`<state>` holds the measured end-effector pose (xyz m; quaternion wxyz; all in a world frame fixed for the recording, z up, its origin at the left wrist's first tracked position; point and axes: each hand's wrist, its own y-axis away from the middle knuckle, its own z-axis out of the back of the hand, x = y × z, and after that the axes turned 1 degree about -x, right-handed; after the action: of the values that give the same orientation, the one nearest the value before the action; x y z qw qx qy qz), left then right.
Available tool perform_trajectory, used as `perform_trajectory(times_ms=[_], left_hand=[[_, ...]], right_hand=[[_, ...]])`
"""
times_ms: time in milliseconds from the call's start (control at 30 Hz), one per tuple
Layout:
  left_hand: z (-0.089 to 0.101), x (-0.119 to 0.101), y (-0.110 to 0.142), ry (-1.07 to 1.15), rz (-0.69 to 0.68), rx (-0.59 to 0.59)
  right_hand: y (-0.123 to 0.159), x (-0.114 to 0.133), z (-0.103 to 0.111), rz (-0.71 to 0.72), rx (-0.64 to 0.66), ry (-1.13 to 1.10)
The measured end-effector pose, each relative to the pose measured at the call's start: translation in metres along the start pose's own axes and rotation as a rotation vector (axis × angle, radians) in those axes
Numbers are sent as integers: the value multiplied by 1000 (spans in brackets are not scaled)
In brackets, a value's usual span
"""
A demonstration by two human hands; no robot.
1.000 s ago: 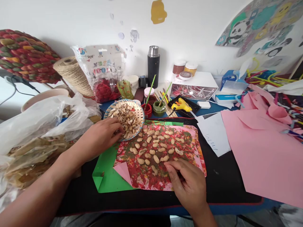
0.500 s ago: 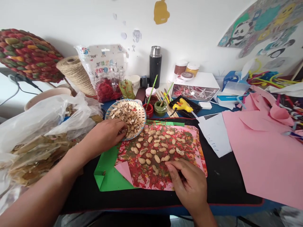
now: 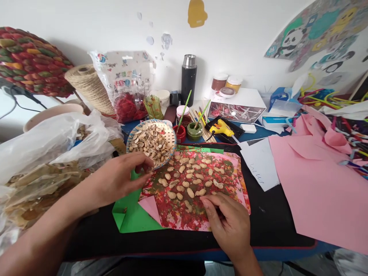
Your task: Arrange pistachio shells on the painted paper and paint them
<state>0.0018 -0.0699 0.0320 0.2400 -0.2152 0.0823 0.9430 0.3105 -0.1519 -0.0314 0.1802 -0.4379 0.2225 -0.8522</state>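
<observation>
My left hand point(image 3: 123, 176) hovers just in front of a round woven basket point(image 3: 173, 151) full of split peanut shells point(image 3: 152, 143). Its thumb and fingers pinch a small peanut shell, mostly covered by the fingertips. Several whole peanuts point(image 3: 190, 193) lie spread over a pink sheet point(image 3: 175, 218) smeared with red, green and brown paint. Beneath that sheet is a green sheet point(image 3: 135, 220). My right hand point(image 3: 230, 222) rests at the painted sheet's lower right, thumb and forefinger pressed together; whatever they hold is hidden.
Open paint jars point(image 3: 194, 131) with brushes stand behind the sheet, beside a yellow glue gun point(image 3: 221, 128). A black thermos point(image 3: 188, 82) is against the wall. Plastic bags point(image 3: 57, 142) crowd the left; pink paper point(image 3: 319, 191) covers the right.
My left hand has drawn back out of the shells in the basket towards me, with a small piece pinched in its fingers. My right hand has stayed in place.
</observation>
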Motion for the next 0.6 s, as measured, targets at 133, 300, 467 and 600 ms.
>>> perform_trajectory(times_ms=[133,300,467,600], left_hand=[[-17,-10,13,25,-58,89],[-27,-5,20,-14,-36,46],[-24,-5,30,-1,-47,4],[-34,-3,31,-42,-39,2]], right_hand=[[0,0,0,1,7,12],[2,-1,-1,-2,2,13],[2,-1,-2,0,-1,19],[1,0,-2,2,-2,25]])
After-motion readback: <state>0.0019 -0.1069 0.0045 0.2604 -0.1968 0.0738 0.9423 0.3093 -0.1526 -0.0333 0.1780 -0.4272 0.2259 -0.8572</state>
